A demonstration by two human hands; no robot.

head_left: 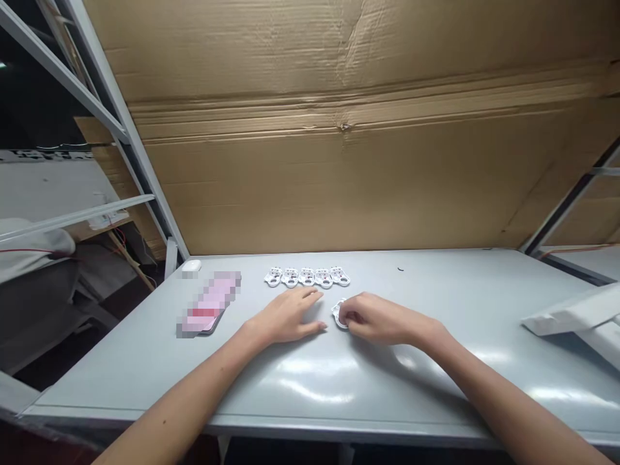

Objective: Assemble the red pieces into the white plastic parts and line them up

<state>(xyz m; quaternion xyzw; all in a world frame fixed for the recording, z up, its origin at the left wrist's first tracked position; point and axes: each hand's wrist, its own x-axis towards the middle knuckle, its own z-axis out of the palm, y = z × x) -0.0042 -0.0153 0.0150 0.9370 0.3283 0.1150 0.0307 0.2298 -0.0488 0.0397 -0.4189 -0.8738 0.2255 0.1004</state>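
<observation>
Under the closed fingers of my right hand is a small white ring-shaped plastic part, partly covered by the fingertips. My left hand rests low over the table with thumb and fingers apart, holding nothing. Just beyond it, several similar white plastic parts stand side by side in a row, each with a round opening and small reddish marks. A gap separates the part at my right hand from that row.
On the grey tabletop, a pink blurred flat object and a small white case lie to the left. A white folded piece sits at the right edge. Cardboard walls off the back; a metal frame stands left.
</observation>
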